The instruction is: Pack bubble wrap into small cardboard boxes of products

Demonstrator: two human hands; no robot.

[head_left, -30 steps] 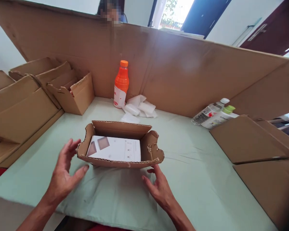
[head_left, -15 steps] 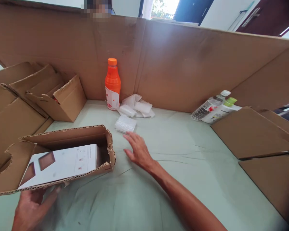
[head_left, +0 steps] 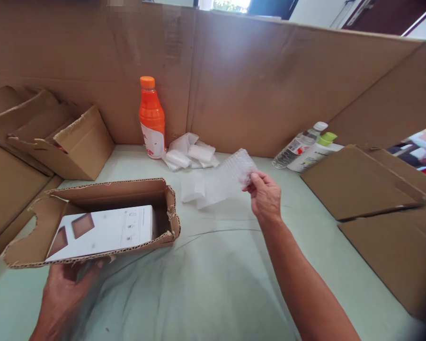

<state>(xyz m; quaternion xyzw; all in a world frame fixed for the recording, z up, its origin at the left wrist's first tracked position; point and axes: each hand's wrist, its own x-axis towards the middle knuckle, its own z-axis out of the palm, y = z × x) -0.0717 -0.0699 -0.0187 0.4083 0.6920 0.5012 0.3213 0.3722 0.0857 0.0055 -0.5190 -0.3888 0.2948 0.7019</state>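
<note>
My right hand point(head_left: 264, 192) pinches one end of a sheet of clear bubble wrap point(head_left: 223, 180), which stretches leftward, its far end resting on the cloth. At the near side of an open cardboard box point(head_left: 106, 185) is my left hand point(head_left: 69, 286), gripping its lower edge, with some fingertips hidden beneath it. Inside that torn-edged box lies a white carton point(head_left: 110, 232) with brown squares and small printed icons. More folded bubble wrap point(head_left: 191, 154) sits in a pile just behind the stretched sheet.
An orange bottle point(head_left: 152, 118) stands by the cardboard wall point(head_left: 255, 85). A clear bottle point(head_left: 298, 147) and a white bottle with a green cap point(head_left: 312, 155) lean at the right. Cardboard boxes point(head_left: 95, 147) line the left; cardboard flaps point(head_left: 362, 182) lie right. Pale green cloth point(head_left: 213, 284) covers the surface.
My right hand has taken hold of the folded bubble wrap and drawn it rightward, so it has unfolded. The box in my left hand has shifted a little to the right. The view has tilted down.
</note>
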